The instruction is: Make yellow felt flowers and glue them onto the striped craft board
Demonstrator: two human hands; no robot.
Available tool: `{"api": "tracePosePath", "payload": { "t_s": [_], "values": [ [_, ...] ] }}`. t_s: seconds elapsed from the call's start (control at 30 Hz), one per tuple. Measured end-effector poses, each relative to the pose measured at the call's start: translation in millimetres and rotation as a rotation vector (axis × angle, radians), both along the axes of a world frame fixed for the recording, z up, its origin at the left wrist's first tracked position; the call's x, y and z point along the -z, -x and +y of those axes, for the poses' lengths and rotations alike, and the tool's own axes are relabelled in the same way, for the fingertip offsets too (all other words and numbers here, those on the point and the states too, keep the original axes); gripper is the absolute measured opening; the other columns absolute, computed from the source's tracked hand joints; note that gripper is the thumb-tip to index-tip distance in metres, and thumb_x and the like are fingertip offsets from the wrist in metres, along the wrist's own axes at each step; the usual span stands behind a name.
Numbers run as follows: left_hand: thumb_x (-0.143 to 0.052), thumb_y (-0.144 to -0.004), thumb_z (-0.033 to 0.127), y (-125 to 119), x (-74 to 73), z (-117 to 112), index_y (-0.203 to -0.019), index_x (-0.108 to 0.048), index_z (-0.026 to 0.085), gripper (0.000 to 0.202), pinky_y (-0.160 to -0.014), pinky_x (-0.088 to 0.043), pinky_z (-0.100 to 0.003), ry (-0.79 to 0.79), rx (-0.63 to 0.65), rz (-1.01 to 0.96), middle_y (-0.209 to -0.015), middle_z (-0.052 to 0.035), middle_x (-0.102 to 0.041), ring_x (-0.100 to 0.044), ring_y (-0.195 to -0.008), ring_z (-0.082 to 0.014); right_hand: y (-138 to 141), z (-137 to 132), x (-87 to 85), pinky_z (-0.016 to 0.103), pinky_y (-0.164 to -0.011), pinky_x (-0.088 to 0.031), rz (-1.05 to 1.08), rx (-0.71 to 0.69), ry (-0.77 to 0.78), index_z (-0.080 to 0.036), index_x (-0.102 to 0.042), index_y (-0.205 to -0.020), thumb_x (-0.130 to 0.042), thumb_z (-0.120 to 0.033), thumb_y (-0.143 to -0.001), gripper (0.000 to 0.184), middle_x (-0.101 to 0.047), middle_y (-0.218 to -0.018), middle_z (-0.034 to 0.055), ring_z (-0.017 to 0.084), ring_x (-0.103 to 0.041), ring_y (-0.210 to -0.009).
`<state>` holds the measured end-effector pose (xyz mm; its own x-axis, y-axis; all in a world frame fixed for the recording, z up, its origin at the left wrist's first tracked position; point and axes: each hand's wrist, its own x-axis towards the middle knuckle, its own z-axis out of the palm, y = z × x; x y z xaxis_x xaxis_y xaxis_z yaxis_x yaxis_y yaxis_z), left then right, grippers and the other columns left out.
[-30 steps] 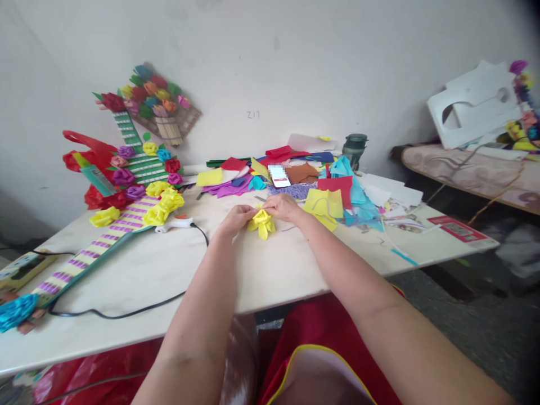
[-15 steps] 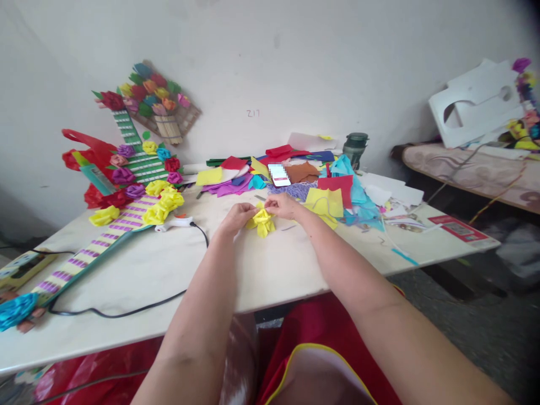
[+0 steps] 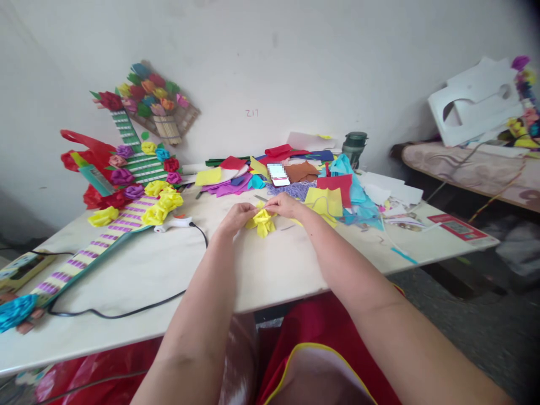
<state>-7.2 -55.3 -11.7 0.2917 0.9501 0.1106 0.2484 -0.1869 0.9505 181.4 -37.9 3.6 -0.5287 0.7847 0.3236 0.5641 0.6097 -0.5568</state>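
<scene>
Well to the left of the yellow flower [image 3: 264, 223], a striped board [image 3: 99, 244] is lined with coloured blooms [image 3: 122, 176]. Closer on that side, a white glue gun [image 3: 174, 224] is laid on the counter [image 3: 278, 275]. The flower's upper left is pinched by the left hand [image 3: 236, 218], its upper right by the right hand [image 3: 283, 206]; whether the counter is touched by it cannot be told. Right of the flower, yellow paper [image 3: 314, 197] is spread, then blue paper [image 3: 358, 195] is heaped.

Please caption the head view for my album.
Left hand and right hand pinch a yellow flower at a cluttered table.
</scene>
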Motion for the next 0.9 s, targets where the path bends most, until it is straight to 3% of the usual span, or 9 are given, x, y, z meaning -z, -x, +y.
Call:
{"api": "tracePosePath", "payload": {
  "t_s": [0.7,0.9],
  "values": [
    [-0.068,-0.059,0.044,6.1,6.3,4.1,-0.067,-0.06,0.011,0.035,-0.048,-0.033,-0.021,0.164,0.11,-0.182,-0.057,-0.0011,-0.055,-0.047,-0.049,-0.008,8.2,-2.9,-5.4,0.022,-0.063,-0.035,-0.212,0.077,-0.313,-0.021,-0.071,-0.087,-0.05,-0.025,-0.079,0.022,-0.067,-0.086,0.0035,0.014,-0.056,-0.079],
    [-0.065,-0.061,0.045,4.5,4.4,4.7,-0.064,-0.057,0.012,0.034,-0.048,-0.03,-0.02,0.017,0.051,-0.065,-0.054,0.0016,-0.05,-0.042,-0.05,-0.0068,5.2,0.6,-2.2,0.022,-0.062,-0.035,-0.149,0.008,-0.297,-0.019,-0.07,-0.085,-0.051,-0.021,-0.077,0.021,-0.066,-0.079,0.0024,0.012,-0.055,-0.073]
  ]
}}
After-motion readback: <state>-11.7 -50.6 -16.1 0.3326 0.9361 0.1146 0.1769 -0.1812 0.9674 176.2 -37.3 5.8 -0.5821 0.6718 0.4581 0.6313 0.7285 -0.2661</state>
